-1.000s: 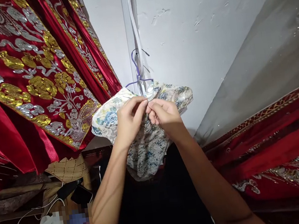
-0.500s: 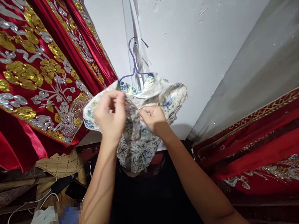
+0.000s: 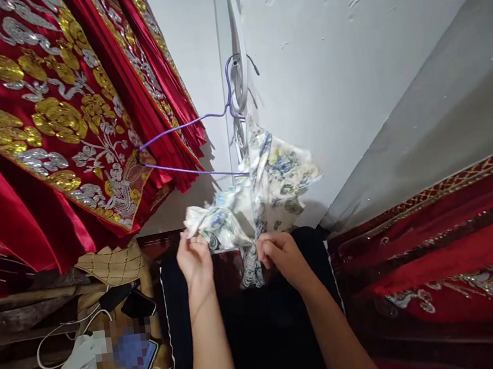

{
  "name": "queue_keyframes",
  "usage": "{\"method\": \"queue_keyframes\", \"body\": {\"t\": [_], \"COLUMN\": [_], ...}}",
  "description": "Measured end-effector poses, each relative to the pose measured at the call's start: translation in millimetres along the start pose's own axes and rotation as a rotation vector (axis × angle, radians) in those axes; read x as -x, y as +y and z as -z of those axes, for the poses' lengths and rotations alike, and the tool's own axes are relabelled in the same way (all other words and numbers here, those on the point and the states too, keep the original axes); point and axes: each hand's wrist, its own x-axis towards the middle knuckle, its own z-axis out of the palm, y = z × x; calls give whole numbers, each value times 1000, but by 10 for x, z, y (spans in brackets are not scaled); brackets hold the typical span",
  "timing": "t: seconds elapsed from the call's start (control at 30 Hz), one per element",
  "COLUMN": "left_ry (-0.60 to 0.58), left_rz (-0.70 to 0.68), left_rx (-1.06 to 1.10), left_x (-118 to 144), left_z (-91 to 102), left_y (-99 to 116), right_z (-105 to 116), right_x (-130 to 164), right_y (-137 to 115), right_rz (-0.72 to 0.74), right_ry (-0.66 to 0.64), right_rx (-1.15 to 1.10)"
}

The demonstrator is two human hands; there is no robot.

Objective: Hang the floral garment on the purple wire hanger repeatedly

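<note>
Floral top (image 3: 279, 180) has slid off one arm of the purple wire hanger (image 3: 228, 91) since the earlier frame: that arm, on frame left, is now bare, and both hands have come down lower. Top is white with blue, green and yellowish flower print, thin-looking, creased, partly blurred. It hangs skewed in front of the white wall (image 3: 350, 76), its frame-right half by the hanger, the other half pulled down toward frame left, middle bunched, a narrow twisted tail below. Hanger hook is up at the white strap (image 3: 241, 35).

Tan woven item (image 3: 115, 265) lower left; can't tell if it's a container. Dark phone (image 3: 138, 305) and white crumpled item (image 3: 83, 360) near it; pixelated patch there.

Left hand (image 3: 196, 256): wrist low, palm partly turned up, fingers pinching the sleeve edge. Right hand (image 3: 280, 255): curled, thumb over, fingers clenched on the bunched front. Forearms reach up from below, apart, over black clothing (image 3: 273, 325).
</note>
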Motion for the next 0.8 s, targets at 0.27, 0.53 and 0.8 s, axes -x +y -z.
{"method": "queue_keyframes", "body": {"t": [0.27,0.53,0.8], "left_ry": [-537,-709,-875], "left_rz": [-196,-504,-173], "left_rx": [-443,-1156,-1573], "left_x": [586,528,66], "left_z": [-553,-670,-262], "left_y": [-159,77,202], "right_z": [191,300,730], "right_x": [-168,-318,-1014], "right_y": [42,-452,-918], "right_rz": [57,18,440], "right_ry": [204,-373,175], "right_rx": [21,-154,382]}}
